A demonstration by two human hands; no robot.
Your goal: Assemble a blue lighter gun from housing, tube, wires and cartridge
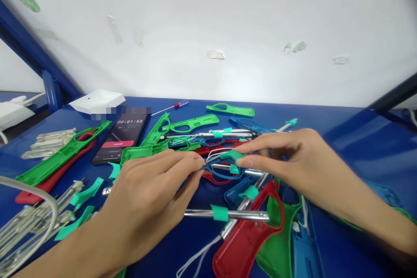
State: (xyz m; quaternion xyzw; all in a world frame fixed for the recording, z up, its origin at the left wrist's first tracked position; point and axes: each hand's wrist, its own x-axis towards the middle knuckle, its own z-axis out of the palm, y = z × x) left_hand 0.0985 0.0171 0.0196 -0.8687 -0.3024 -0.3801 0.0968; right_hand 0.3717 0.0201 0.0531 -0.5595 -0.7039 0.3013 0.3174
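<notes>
Both my hands meet over a pile of plastic handle parts on the blue table. My left hand (156,186) is closed in a pinch on one end of a blue plastic handle shell (224,176) with an open loop. From the other side, my right hand (289,156) pinches a small teal plastic piece (230,155) at that loop between thumb and fingers. White wires run beside the piece. Below my hands lies a metal tube (241,214) with a teal clip around it. A red handle shell (241,243) and a green handle shell (276,243) lie near it.
A phone (120,137) showing a timer, a white tray (97,100) and a screwdriver (171,107) lie towards the back. Clear plastic parts (48,143) and a pale cable (48,200) are at the left. A white wall (208,17) rises behind the table.
</notes>
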